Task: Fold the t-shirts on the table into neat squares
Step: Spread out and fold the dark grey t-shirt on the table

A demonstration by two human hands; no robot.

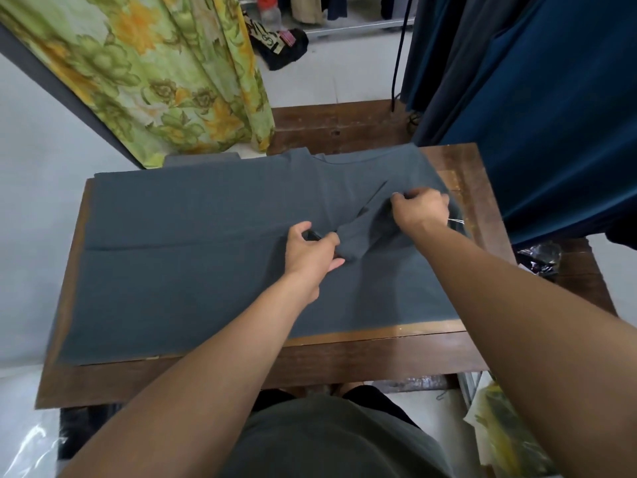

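A: Head view. Risk?
B: Judged: an uneven tug on the bunched grey sleeve (358,236) would drag the dark grey cotton t-shirt (206,253) askew and crease it on the brown wooden table (344,360).
A: Hands?
B: Both on cloth: left hand (312,250) pinches the sleeve's near end, right hand (422,210) grips its far end. The shirt lies flat beneath them.

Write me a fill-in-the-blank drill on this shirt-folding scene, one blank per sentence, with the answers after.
1. The grey t-shirt lies spread on a ____ table.
2. The left hand and the right hand both grip the shirt's ____.
3. The curtain hanging at the far left has a ____ print.
Missing words: wooden; sleeve; floral.
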